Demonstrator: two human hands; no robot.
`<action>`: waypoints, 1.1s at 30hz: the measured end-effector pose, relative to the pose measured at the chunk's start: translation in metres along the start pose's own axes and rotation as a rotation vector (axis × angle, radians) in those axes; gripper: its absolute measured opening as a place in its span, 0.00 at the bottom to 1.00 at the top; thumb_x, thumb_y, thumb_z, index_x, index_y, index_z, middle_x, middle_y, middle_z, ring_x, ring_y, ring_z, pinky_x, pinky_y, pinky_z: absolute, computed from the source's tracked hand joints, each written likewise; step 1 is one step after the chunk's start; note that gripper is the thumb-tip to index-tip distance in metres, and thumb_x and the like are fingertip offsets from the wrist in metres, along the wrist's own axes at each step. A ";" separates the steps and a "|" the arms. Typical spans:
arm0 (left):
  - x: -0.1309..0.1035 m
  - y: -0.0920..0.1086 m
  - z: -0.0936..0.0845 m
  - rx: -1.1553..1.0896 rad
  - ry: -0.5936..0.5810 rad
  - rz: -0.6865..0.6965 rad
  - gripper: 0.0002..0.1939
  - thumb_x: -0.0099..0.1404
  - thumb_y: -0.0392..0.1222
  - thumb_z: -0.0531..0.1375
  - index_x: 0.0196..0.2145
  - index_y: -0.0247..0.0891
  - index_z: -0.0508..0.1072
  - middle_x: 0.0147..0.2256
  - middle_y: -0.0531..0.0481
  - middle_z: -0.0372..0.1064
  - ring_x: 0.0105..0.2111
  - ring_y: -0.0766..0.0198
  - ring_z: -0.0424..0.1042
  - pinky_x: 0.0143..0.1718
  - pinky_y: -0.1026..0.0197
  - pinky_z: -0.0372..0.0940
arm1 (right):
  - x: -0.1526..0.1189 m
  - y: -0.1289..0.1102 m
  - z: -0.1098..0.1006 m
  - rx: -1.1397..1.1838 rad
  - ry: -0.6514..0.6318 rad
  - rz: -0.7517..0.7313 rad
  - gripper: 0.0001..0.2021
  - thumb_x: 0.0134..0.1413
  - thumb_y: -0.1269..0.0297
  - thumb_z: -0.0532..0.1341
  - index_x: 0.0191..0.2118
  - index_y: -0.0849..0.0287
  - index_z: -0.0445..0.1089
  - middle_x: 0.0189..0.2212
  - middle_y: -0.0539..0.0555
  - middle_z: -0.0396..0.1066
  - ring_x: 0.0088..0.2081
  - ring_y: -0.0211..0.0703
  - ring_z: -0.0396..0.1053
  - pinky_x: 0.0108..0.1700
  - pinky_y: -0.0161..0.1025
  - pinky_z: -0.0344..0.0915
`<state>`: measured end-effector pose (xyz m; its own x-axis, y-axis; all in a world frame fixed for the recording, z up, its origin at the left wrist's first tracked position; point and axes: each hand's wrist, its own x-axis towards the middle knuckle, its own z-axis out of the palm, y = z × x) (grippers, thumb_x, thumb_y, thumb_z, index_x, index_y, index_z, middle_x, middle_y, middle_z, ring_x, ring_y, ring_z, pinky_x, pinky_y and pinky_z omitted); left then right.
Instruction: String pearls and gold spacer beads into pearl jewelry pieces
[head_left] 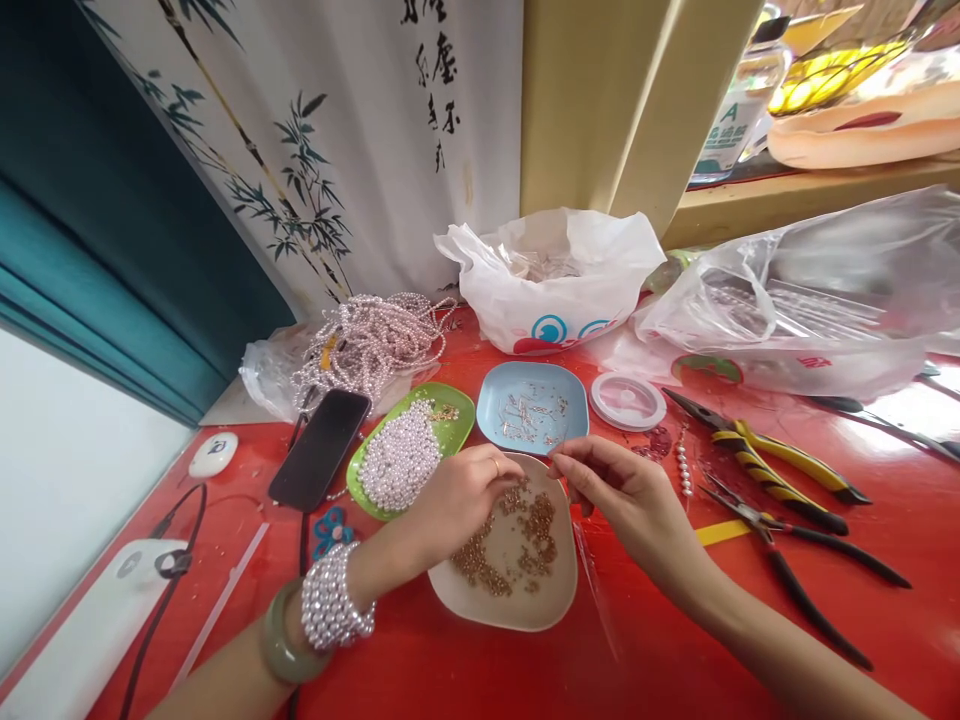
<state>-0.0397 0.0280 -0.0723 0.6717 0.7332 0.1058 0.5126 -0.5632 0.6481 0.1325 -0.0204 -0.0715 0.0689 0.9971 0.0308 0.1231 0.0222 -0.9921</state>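
My left hand (476,490) is over a beige plate (517,610) that holds small gold-brown beads (480,565). Its fingers are bent together and point down at the beads; what is between them is hidden. Just past the plate's upper right rim, my right hand (607,475) pinches thumb and fingers together, on something too thin to make out. Behind the plate is a blue dish (491,395) with thin metal pins. To the left, a green dish (457,425) holds a heap of pale pearl beads (397,460). A pearl bracelet and a green bangle are on my left wrist.
Yellow-black pliers (780,450) and black-handled pliers (787,560) lie on the right, near a short pearl strand (683,468). A phone (321,450), bead strings (375,345) and a white power bank (105,620) are left. Plastic bags (555,290) stand behind a round lid (628,401).
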 end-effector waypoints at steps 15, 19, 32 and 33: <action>-0.001 0.006 -0.012 -0.011 -0.153 -0.054 0.08 0.59 0.29 0.55 0.32 0.37 0.72 0.34 0.51 0.70 0.38 0.64 0.66 0.41 0.60 0.61 | -0.017 0.010 0.009 -0.096 -0.016 -0.060 0.07 0.55 0.62 0.53 0.31 0.58 0.64 0.22 0.49 0.66 0.21 0.35 0.63 0.23 0.31 0.62; -0.001 0.007 -0.009 0.028 -0.202 -0.045 0.07 0.56 0.32 0.60 0.34 0.38 0.72 0.34 0.52 0.70 0.38 0.62 0.65 0.43 0.58 0.59 | -0.017 0.010 0.008 -0.132 -0.008 -0.079 0.08 0.56 0.62 0.52 0.30 0.58 0.64 0.21 0.49 0.65 0.21 0.34 0.62 0.23 0.30 0.62; -0.007 0.015 0.007 -0.002 -0.076 -0.091 0.04 0.58 0.34 0.57 0.31 0.37 0.72 0.32 0.50 0.71 0.34 0.62 0.66 0.38 0.58 0.61 | -0.018 0.012 0.009 -0.296 -0.017 -0.243 0.07 0.53 0.63 0.55 0.29 0.57 0.68 0.21 0.51 0.70 0.23 0.38 0.67 0.25 0.30 0.64; -0.007 0.015 0.007 -0.080 -0.054 -0.134 0.04 0.58 0.35 0.57 0.31 0.37 0.73 0.32 0.51 0.71 0.33 0.63 0.67 0.37 0.59 0.62 | -0.018 0.012 0.010 -0.298 -0.023 -0.249 0.07 0.53 0.63 0.55 0.29 0.57 0.68 0.22 0.51 0.70 0.23 0.39 0.68 0.25 0.30 0.64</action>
<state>-0.0332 0.0119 -0.0683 0.6293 0.7768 -0.0253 0.5568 -0.4279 0.7120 0.1231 -0.0375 -0.0856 -0.0212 0.9654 0.2599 0.4162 0.2448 -0.8757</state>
